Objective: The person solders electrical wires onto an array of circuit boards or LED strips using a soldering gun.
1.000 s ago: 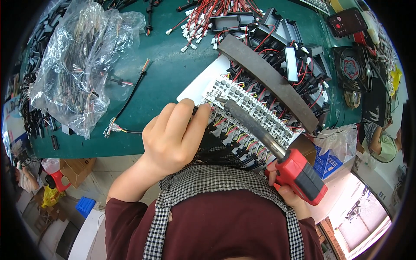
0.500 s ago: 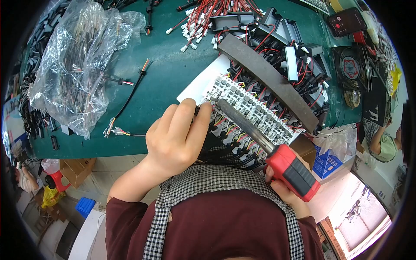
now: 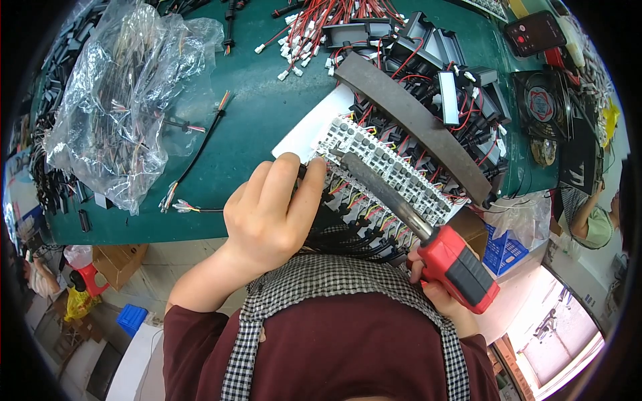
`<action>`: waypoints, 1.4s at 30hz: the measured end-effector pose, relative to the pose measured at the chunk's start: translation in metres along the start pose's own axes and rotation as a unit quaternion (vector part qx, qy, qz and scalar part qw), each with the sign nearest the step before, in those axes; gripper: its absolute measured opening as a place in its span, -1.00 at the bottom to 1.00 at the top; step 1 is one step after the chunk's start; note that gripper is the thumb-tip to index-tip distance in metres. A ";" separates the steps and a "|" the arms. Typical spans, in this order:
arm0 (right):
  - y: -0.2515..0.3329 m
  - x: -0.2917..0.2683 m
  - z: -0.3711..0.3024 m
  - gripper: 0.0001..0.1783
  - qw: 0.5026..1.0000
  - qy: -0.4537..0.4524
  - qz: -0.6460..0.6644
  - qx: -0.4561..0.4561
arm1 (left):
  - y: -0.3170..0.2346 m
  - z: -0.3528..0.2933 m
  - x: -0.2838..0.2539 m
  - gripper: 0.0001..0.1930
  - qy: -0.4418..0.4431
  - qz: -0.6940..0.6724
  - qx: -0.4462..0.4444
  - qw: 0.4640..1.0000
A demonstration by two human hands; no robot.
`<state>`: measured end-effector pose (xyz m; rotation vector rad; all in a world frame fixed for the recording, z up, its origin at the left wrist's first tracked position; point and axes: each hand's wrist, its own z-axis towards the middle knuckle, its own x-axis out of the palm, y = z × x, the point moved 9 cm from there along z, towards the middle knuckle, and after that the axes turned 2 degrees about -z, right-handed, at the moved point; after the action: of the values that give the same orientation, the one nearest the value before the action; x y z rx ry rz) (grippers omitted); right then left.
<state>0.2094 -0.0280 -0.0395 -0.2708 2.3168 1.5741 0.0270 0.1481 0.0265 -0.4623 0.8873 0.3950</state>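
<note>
My right hand (image 3: 438, 284), partly hidden behind the handle, grips a soldering gun (image 3: 461, 267) with a red and black body and a long metal barrel. Its dark tip lies over the left end of a white circuit board panel (image 3: 381, 157) full of small components. My left hand (image 3: 267, 207) is closed in a pinch at the panel's left end, on a black cable (image 3: 303, 171) mostly hidden by the fingers. Black cables with coloured wire ends (image 3: 361, 210) line the panel's near edge. A white sheet (image 3: 314, 127) shows beneath the panel.
A curved dark bar (image 3: 414, 123) lies along the panel's far side. Beyond it are grey-black housings (image 3: 428, 43) and red wires with white connectors (image 3: 301, 47). A clear bag of cables (image 3: 127, 113) and a loose cable (image 3: 200, 150) are at left; a fan (image 3: 538, 103) stands right.
The soldering gun has shifted slightly right and toward me, its tip drawing back from my left fingertips. My left hand has barely moved.
</note>
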 end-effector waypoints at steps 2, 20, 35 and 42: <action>-0.003 0.002 0.000 -0.13 1.000 0.004 0.014 0.002 | 0.001 0.000 0.000 -0.67 0.007 -0.012 -0.007 1.000; 0.013 0.004 0.013 -0.16 0.999 0.013 -0.019 -0.047 | 0.006 -0.001 0.000 -0.67 -0.008 -0.052 -0.020 0.998; -0.009 0.001 -0.005 -0.14 1.000 0.010 0.022 0.004 | 0.005 0.000 0.001 -0.66 0.008 -0.047 -0.019 0.999; 0.001 0.001 0.002 -0.13 1.000 -0.007 0.017 -0.008 | 0.006 0.000 0.000 -0.66 -0.006 -0.046 -0.025 0.999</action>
<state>0.2085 -0.0256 -0.0393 -0.2256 2.3113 1.6050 0.0235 0.1527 0.0253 -0.5441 0.8420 0.3350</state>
